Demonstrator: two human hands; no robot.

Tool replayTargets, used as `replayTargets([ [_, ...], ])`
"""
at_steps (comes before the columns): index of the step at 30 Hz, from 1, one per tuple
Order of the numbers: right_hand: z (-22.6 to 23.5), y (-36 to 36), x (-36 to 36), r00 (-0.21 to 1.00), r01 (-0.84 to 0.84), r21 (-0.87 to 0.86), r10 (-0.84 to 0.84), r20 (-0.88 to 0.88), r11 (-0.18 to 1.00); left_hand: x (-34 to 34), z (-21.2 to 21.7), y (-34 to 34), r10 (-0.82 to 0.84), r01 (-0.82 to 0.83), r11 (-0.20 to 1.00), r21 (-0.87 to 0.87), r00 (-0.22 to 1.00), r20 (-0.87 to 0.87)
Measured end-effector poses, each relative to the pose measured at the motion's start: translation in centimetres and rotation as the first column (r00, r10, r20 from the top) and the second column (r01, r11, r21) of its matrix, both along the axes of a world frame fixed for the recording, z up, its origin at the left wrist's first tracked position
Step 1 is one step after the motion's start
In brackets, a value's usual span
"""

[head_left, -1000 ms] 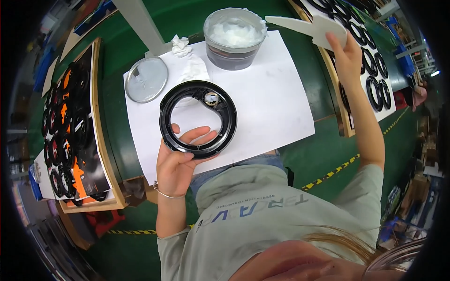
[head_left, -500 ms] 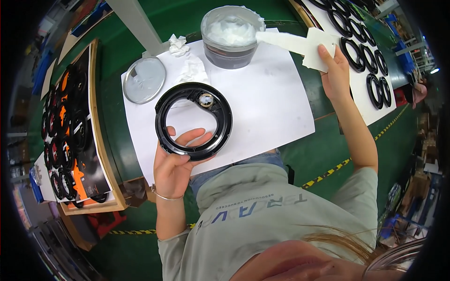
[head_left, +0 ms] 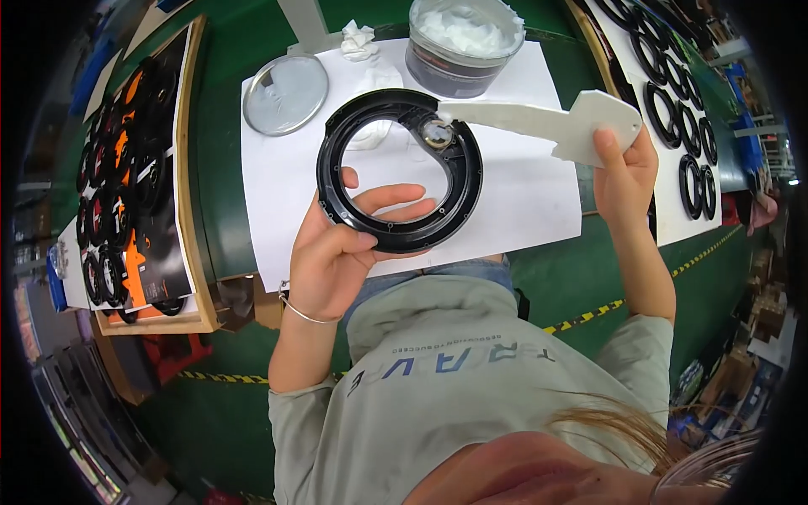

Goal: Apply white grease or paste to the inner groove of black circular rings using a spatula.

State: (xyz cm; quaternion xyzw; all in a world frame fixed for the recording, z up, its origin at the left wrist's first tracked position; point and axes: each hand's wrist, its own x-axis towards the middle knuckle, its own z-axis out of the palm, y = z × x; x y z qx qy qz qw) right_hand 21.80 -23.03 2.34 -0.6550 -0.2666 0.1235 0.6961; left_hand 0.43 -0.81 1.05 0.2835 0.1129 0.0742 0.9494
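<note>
Pressure from the flat white spatula (head_left: 543, 122), clamped in the right grip (head_left: 624, 172), could tilt the round black ring (head_left: 467, 172) leftward of it (left grip (head_left: 332, 257) pinches one edge).

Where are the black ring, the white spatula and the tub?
Black ring (head_left: 466, 181), head view: right side of its band.
White spatula (head_left: 534, 122), head view: its blade.
Tub (head_left: 457, 77), head view: its outer wall.

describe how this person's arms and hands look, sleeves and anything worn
The left hand is ungloved, with a thin silvery bracelet at its wrist. The right hand is ungloved too, no bracelet visible. Both arms have short, loose, pale grey-green sleeves.
</note>
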Motion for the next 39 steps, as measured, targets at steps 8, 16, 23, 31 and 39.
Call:
replayTargets([
  [8, 0.5, -0.7, -0.8, 0.748, -0.085, -0.250, 0.227, 0.624, 0.965, -0.3, 0.2, 0.2, 0.003, -0.003, 0.999, -0.041, 1.000, 0.009],
  [16, 4.1, 1.4, -2.3, -0.046, -0.110, -0.468, 0.466, 0.884, 0.877, -0.3, 0.0, 0.2, 0.034, -0.034, 0.999, -0.021, 0.999, -0.001],
  [23, 4.7, 1.2, -1.3, 0.191, -0.213, -0.355, 0.395, 0.898, 0.910, -0.2, 0.1, 0.0, 0.054, -0.054, 0.999, -0.001, 0.998, -0.028],
  [31, 4.0, 1.7, -2.2, -0.024, -0.165, -0.448, 0.450, 0.893, 0.879, -0.3, 0.2, 0.0, 0.052, -0.052, 0.998, 0.045, 0.999, -0.009],
  [39, 4.3, 0.2, 0.9, 0.409, 0.104, -0.251, 0.188, 0.893, 0.963, -0.2, -0.8, 0.1, 0.062, -0.056, 0.992, 0.113, 0.997, -0.048],
])
